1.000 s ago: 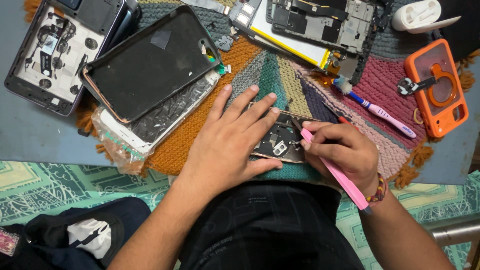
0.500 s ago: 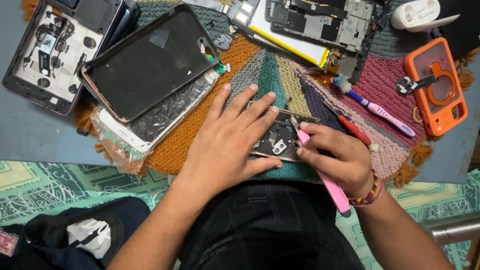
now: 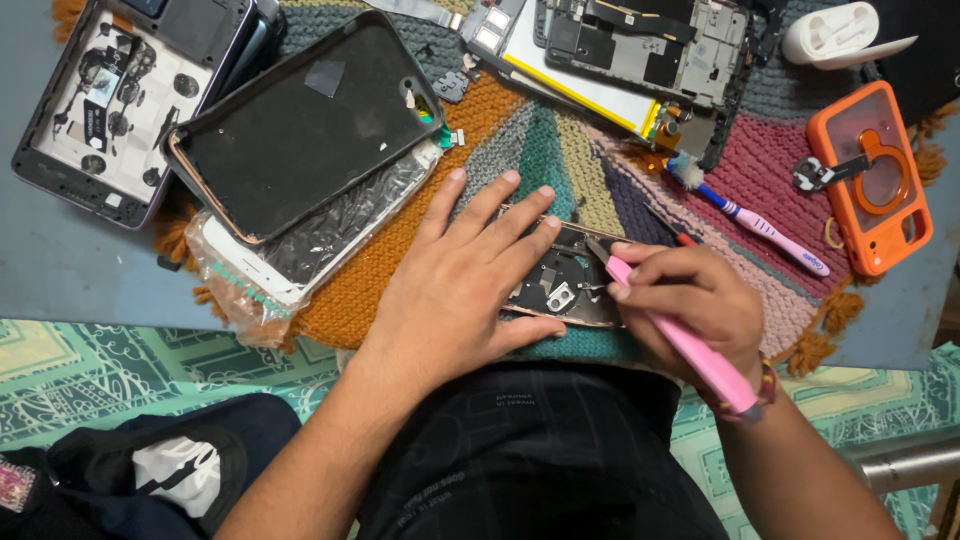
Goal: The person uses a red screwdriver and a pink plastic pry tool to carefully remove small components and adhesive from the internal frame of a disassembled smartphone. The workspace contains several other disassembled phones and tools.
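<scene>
My left hand [image 3: 455, 285] lies flat with fingers spread on an opened phone body [image 3: 560, 285], pressing it onto a colourful knitted mat [image 3: 560, 160]. My right hand [image 3: 690, 300] grips a pink pen-like tool [image 3: 690, 345], whose metal tip touches the phone's inner parts near a round component. A red-tipped tool [image 3: 683, 240] lies just behind my right fingers.
A black phone case [image 3: 300, 140] rests on a bagged screen [image 3: 290, 260]. An opened phone [image 3: 110, 100] lies far left and a dismantled phone frame [image 3: 620, 55] at the back. A toothbrush [image 3: 755, 225], an orange case [image 3: 870, 175] and a white earbud case [image 3: 835, 35] sit right.
My right hand has shifted the pink tool slightly along the phone's inside; my left hand stays pressed on the phone body.
</scene>
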